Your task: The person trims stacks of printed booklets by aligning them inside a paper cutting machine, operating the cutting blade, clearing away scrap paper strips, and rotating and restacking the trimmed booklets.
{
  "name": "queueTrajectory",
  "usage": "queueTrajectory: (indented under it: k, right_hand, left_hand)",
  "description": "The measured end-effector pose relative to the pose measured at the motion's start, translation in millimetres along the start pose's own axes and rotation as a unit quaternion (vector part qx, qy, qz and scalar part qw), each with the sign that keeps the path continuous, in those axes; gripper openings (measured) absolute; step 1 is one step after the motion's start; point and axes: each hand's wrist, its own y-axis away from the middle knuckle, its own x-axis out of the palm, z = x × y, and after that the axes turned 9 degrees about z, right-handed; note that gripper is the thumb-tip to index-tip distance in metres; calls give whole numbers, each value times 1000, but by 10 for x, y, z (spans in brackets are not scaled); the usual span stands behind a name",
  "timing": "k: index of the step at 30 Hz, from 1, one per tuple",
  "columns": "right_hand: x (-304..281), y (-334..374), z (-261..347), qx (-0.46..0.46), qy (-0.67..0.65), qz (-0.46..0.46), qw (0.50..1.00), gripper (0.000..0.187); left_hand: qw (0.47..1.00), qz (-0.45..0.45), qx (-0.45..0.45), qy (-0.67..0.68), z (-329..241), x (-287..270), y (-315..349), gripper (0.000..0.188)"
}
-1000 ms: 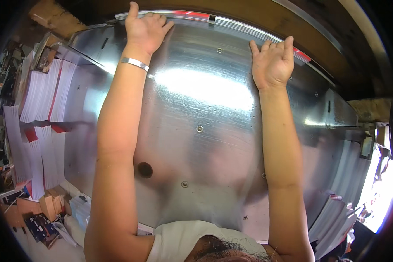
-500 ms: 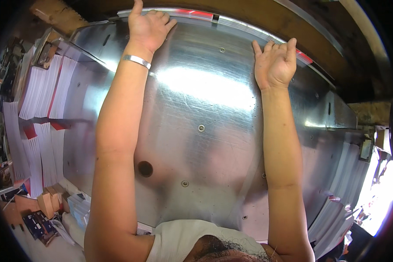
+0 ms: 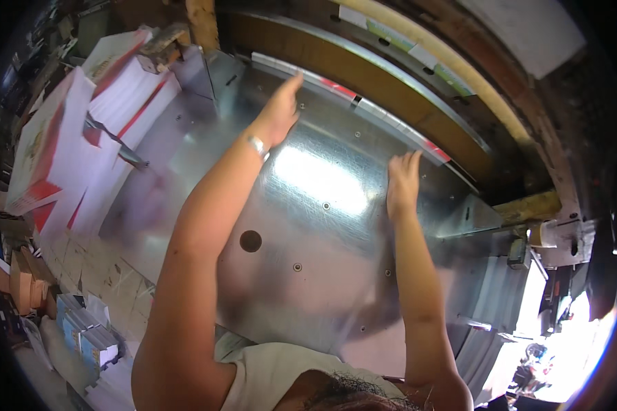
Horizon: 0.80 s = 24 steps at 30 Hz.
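A shiny metal table [image 3: 281, 301] with small round fittings and one dark hole lies in front of me. Along its far edge, two flat stacks of paper sit side by side, a left stack [image 3: 322, 83] and a right stack [image 3: 397, 129], white with red parts. My left hand [image 3: 280, 115], below a silver bracelet [image 3: 257, 146], is turned edge-on over the table near the left stack; its fingers are stretched out and partly hidden. My right hand [image 3: 404, 179] is over the metal just short of the right stack, fingers extended. Neither hand holds anything.
Tall piles of folded white and red sheets [image 3: 62, 157] stand on the left. A wooden and metal beam [image 3: 363, 75] runs across behind the stacks. Small bundled booklets [image 3: 89, 335] lie at lower left, and grey paper piles [image 3: 483, 342] stand at lower right.
The view has turned, so the far edge now slants down to the right. Both hands have drawn back from the paper stacks onto the bare metal, and the left hand has turned edge-on.
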Motion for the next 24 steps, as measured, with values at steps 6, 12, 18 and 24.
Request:
queueTrajectory:
  k: [6,12,18,24]
  right_hand:
    - [63,2255,809,46,475,235,847,103]
    - [-19,3923,1445,124,623,216,742,96]
    - [-204,4358,1110,71,694,143,703,93]
    - [-258,4406,1155,67,692,163,701,89]
  left_hand:
    - [799,39,-12,-600,40,-288,2426,88]
    - [614,76,-17,-785,-16,-159,4081,95]
    - [516,54,1,-855,193,-786,4383,91]
    - [543,69,7,-837,161,-940,4439,82]
